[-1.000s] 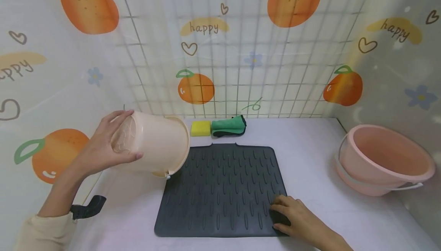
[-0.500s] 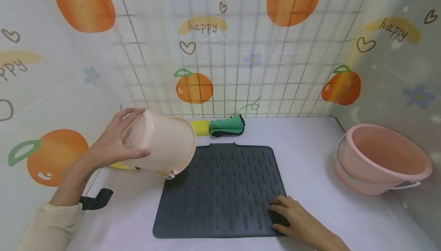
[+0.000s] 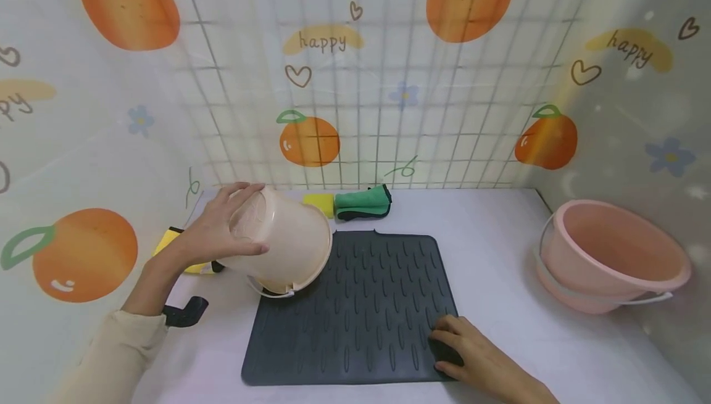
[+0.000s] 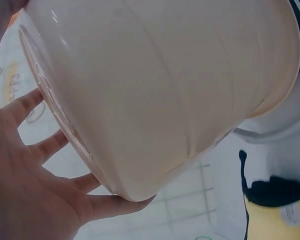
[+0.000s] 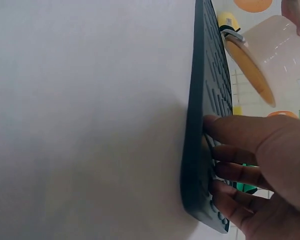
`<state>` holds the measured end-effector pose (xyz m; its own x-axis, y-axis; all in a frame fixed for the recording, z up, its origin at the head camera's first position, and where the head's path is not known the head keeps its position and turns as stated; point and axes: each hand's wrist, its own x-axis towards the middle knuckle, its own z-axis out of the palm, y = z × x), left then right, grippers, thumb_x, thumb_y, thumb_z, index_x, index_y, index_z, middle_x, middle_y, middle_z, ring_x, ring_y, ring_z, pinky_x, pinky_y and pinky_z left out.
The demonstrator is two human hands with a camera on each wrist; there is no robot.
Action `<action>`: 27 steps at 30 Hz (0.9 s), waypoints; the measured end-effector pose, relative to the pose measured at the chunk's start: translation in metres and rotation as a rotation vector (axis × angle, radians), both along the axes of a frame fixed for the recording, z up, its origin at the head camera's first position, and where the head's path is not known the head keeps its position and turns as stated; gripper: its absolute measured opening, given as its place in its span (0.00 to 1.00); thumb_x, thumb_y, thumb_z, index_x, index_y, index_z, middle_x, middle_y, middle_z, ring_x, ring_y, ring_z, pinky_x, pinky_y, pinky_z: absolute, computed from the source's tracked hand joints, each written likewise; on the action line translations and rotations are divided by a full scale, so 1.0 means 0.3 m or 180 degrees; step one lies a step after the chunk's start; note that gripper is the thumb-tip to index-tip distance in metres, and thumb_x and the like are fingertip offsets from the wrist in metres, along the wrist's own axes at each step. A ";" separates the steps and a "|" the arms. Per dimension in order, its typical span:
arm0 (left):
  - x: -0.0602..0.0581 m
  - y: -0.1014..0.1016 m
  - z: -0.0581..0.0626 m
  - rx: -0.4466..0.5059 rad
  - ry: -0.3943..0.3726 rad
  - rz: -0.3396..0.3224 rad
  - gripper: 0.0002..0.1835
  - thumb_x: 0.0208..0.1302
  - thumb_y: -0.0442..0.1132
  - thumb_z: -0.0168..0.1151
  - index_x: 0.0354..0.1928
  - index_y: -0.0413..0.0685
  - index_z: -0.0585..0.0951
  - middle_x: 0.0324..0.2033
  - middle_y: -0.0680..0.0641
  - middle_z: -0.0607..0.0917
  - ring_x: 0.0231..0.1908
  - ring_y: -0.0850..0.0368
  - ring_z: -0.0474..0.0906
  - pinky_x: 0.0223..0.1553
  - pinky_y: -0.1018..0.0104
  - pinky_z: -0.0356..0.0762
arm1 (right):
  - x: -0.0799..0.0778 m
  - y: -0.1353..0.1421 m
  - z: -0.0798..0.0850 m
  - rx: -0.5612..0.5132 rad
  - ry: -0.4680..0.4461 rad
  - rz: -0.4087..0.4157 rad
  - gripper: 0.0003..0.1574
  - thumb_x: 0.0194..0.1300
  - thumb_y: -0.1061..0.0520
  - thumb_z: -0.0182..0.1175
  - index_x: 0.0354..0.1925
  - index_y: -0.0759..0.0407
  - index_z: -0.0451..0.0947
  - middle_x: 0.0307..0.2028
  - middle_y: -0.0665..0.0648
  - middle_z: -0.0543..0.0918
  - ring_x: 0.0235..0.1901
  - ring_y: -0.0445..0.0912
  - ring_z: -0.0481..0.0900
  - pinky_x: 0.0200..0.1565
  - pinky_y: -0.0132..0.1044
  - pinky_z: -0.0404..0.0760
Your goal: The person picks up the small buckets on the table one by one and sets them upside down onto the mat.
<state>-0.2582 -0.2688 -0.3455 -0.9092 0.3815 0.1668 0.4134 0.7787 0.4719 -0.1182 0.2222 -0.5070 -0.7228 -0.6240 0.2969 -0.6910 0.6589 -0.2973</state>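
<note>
My left hand (image 3: 228, 225) grips the base of a cream bucket (image 3: 297, 243), thumb on the near side and fingers over the far side. Tipped on its side, the bucket hangs over the left part of a dark ridged rubber mat (image 3: 355, 305), its mouth facing right and down. Its thin handle (image 3: 269, 293) droops below the rim. In the left wrist view, the fingers spread around the bucket's bottom edge. My right hand (image 3: 472, 354) rests its bent fingertips on the mat near the front right corner; the right wrist view shows them on the ridged surface.
A pink bucket (image 3: 622, 256) stands tilted at the right. Behind the mat lie a yellow sponge (image 3: 319, 204) and a folded green cloth (image 3: 363, 202). A yellow cloth (image 3: 166, 239) with black trim lies at the left, partly behind my arm. Printed curtains surround the table.
My left hand has carried the cream bucket rightward, farther over the mat, and its handle now hangs lower. The yellow cloth at the left has come into sight. My right hand stays on the mat.
</note>
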 end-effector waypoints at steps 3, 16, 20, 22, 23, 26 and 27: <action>-0.015 0.033 -0.007 -0.0059 -0.0035 -0.0073 0.59 0.47 0.66 0.76 0.79 0.71 0.53 0.75 0.42 0.51 0.68 0.32 0.52 0.49 0.28 0.70 | 0.000 0.005 -0.006 -0.0037 0.0015 0.0014 0.27 0.54 0.51 0.77 0.51 0.59 0.83 0.52 0.50 0.75 0.50 0.44 0.74 0.49 0.39 0.80; -0.069 0.163 0.000 -0.0418 -0.0044 -0.0244 0.56 0.48 0.69 0.72 0.78 0.62 0.59 0.76 0.41 0.52 0.72 0.34 0.48 0.58 0.26 0.59 | -0.002 0.012 -0.015 -0.0078 0.0047 -0.0014 0.29 0.55 0.50 0.76 0.53 0.59 0.83 0.53 0.48 0.74 0.50 0.41 0.71 0.48 0.38 0.79; -0.079 0.195 -0.009 -0.0430 -0.0051 -0.0299 0.55 0.47 0.68 0.73 0.77 0.60 0.61 0.76 0.40 0.53 0.72 0.33 0.49 0.58 0.27 0.60 | -0.003 0.012 -0.015 -0.0071 -0.0004 -0.0019 0.28 0.57 0.51 0.75 0.53 0.60 0.82 0.53 0.49 0.74 0.50 0.42 0.72 0.49 0.38 0.79; -0.082 0.210 -0.013 -0.0435 -0.0059 -0.0305 0.55 0.47 0.68 0.73 0.76 0.60 0.62 0.75 0.40 0.53 0.71 0.33 0.50 0.58 0.27 0.61 | -0.002 0.012 -0.015 -0.0075 -0.0013 -0.0018 0.28 0.57 0.51 0.75 0.54 0.61 0.82 0.53 0.50 0.74 0.50 0.43 0.72 0.49 0.39 0.79; -0.084 0.217 -0.015 -0.0446 -0.0061 -0.0314 0.55 0.47 0.68 0.73 0.76 0.60 0.62 0.75 0.40 0.53 0.71 0.32 0.50 0.57 0.27 0.61 | -0.001 0.012 -0.016 -0.0073 -0.0016 -0.0016 0.28 0.57 0.51 0.75 0.54 0.61 0.82 0.53 0.50 0.74 0.50 0.43 0.72 0.49 0.39 0.79; -0.090 0.240 -0.024 -0.0504 -0.0058 -0.0331 0.55 0.46 0.68 0.74 0.75 0.61 0.63 0.75 0.40 0.54 0.70 0.31 0.51 0.56 0.28 0.63 | 0.001 0.014 -0.022 -0.0061 -0.0015 -0.0036 0.28 0.57 0.50 0.75 0.53 0.60 0.82 0.53 0.50 0.74 0.50 0.43 0.72 0.49 0.39 0.79; -0.093 0.248 -0.028 -0.0543 -0.0049 -0.0343 0.55 0.46 0.69 0.73 0.75 0.61 0.63 0.75 0.40 0.55 0.70 0.31 0.51 0.55 0.29 0.64 | 0.002 0.015 -0.023 -0.0054 -0.0019 -0.0047 0.28 0.57 0.50 0.75 0.54 0.60 0.82 0.53 0.50 0.74 0.50 0.43 0.72 0.49 0.39 0.79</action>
<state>-0.2860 -0.1945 -0.3538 -0.8634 0.4984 0.0778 0.4925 0.7995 0.3438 -0.1177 0.2265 -0.5140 -0.7336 -0.6083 0.3029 -0.6795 0.6638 -0.3126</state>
